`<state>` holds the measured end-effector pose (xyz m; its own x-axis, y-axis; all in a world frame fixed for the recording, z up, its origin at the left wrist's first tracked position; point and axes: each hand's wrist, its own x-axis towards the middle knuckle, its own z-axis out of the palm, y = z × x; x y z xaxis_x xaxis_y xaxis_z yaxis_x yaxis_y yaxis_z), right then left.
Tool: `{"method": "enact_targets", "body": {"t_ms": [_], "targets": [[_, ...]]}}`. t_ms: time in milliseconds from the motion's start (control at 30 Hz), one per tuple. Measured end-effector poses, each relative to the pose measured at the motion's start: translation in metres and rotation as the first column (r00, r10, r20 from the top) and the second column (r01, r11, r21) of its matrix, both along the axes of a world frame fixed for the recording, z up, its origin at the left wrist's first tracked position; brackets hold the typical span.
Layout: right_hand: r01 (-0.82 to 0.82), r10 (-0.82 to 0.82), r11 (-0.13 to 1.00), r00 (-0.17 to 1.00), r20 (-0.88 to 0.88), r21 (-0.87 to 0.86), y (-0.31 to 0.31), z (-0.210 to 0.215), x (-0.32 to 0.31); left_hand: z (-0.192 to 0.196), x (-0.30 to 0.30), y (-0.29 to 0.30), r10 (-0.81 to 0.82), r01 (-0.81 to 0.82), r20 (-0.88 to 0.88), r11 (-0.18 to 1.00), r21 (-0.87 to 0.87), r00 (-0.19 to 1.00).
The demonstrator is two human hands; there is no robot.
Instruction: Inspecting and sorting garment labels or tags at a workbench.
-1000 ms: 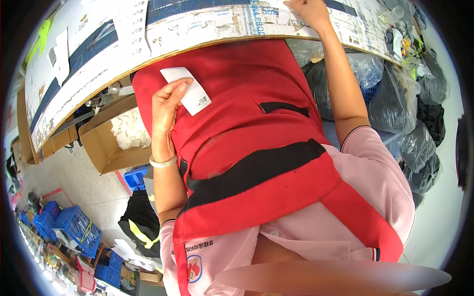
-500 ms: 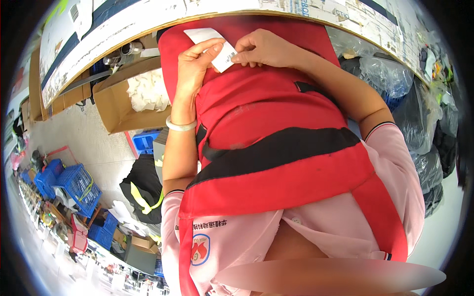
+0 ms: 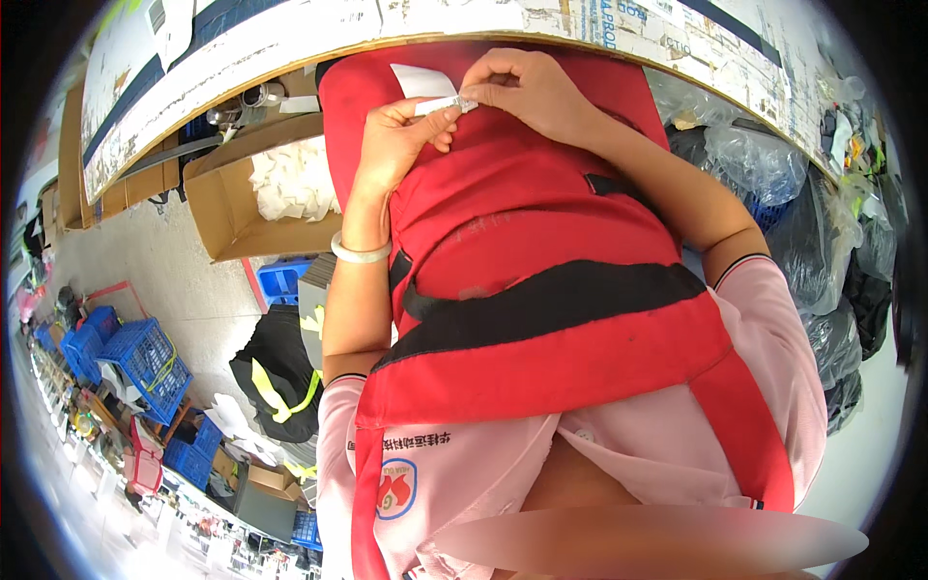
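Near the upper centre of the frame, 2 bare hands are seen meeting over a red apron (image 3: 541,222) worn over a pink shirt (image 3: 773,338). A white paper label (image 3: 421,85) is held between them, just below the curved edge of the workbench (image 3: 290,39). The left hand (image 3: 401,145) is closed on the label's lower edge, thumb and fingers pinched. The right hand (image 3: 527,92) is closed in a fingertip pinch on the label's right-hand end, where a thin strip appears to be gripped; whether it is a backing layer cannot be told.

The label's long axis is judged to run roughly left to right across the frame, tilted slightly upward to the left. Most of the label lies above and to the left of both pinches. Both hands are touching it; neither is nearer.

A pale bangle (image 3: 360,253) is worn on the left wrist. At the left of the frame, an open cardboard box (image 3: 232,208) holding white scraps is noted, with blue crates (image 3: 145,358) in the lower left and dark plastic bags (image 3: 822,261) at the right.
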<state>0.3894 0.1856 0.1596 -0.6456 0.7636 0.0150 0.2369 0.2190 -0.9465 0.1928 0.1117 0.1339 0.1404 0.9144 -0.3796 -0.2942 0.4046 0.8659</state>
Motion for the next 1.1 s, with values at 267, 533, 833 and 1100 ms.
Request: {"method": "enact_targets", "body": {"t_ms": [267, 533, 833, 1100], "targets": [[0.188, -0.18, 0.962, 0.982, 0.058, -0.197, 0.046, 0.036, 0.013, 0.004, -0.002, 0.003, 0.076, -0.073, 0.126, 0.997, -0.026, 0.989], [0.232, -0.217, 0.911, 0.973, 0.082, -0.342, 0.075, 0.036, 0.01, -0.002, -0.001, 0.003, 0.057, -0.056, 0.031, 0.998, -0.033, 0.998], [0.267, -0.24, 0.893, 0.963, 0.119, -0.361, 0.081, 0.026, 0.011, -0.001, 0.0, 0.004, 0.049, -0.048, 0.044, 0.998, -0.042, 0.998], [0.258, -0.222, 0.901, 0.965, 0.14, -0.349, 0.078, 0.037, 0.007, -0.004, -0.002, 0.003, 0.05, -0.049, 0.023, 0.998, -0.033, 0.998]]}}
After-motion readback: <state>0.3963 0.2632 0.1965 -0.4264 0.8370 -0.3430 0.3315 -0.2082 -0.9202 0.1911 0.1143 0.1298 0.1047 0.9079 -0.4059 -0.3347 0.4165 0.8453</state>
